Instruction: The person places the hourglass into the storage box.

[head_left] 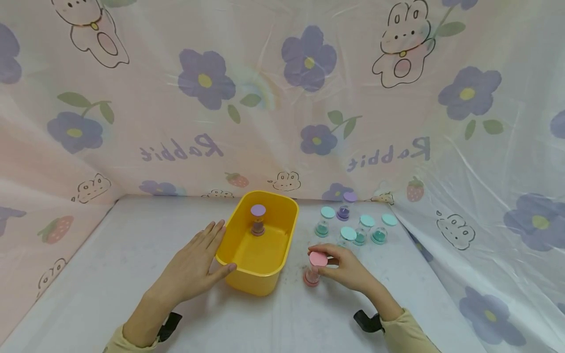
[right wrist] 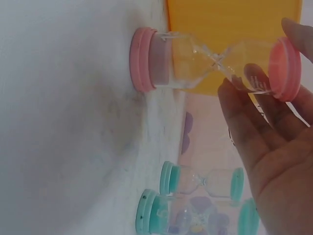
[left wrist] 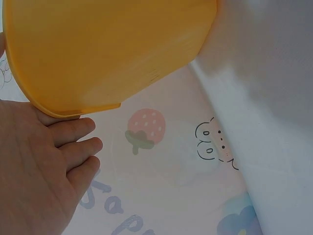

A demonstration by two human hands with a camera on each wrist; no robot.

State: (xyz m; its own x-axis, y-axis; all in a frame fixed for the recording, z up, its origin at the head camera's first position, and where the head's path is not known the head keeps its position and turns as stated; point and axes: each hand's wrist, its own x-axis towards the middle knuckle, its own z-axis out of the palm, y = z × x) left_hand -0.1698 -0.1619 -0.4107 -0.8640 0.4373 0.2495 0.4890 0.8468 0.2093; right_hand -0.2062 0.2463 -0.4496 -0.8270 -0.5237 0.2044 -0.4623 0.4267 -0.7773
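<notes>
A pink-capped hourglass (head_left: 311,278) stands upright on the table, with pinkish sand in its lower bulb. My right hand (head_left: 350,269) holds it by the top, thumb on one side and fingers on the other; the right wrist view shows the fingers beside the upper glass and pink cap (right wrist: 292,68). To its left is a yellow bin (head_left: 253,284). My left hand (head_left: 190,267) rests against the bin's left rim with straight fingers, the thumb at the near corner. Inside the bin, a purple-capped hourglass (head_left: 258,212) stands near the far end.
Several teal-capped hourglasses (head_left: 322,228) stand beyond my right hand, one partly hidden by it. Another purple-capped hourglass (head_left: 343,212) is behind them, near the back curtain (head_left: 260,147). Printed fabric also hangs along both sides of the white table (head_left: 141,235).
</notes>
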